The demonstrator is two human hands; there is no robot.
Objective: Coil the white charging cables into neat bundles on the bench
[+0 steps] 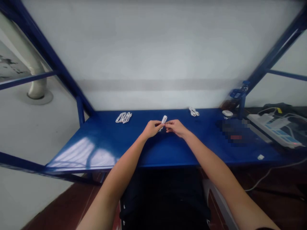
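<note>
Over the middle of the blue table (134, 143), a small folded bundle of white cable (164, 119) stands up between my two hands. My left hand (153, 128) is closed, its thumb and fingers pinching the bundle from the left. From the right, my right hand (176, 127) meets it with thumb and fingertips pressed together at the cable's lower part. A bit of white cable shows below the fingers; the rest is hidden by them. Coiled white cables (124, 117) lie at the back left, and another white cable bundle (193, 111) is at the back right.
A round white item (227, 113) and a bottle with a blue cap (244, 86) are at the back right. Further right is a white power strip (275, 129) with plugged-in cords. A small white block (261, 157) lies near the front right edge. Blue frame posts (80, 111) flank the table.
</note>
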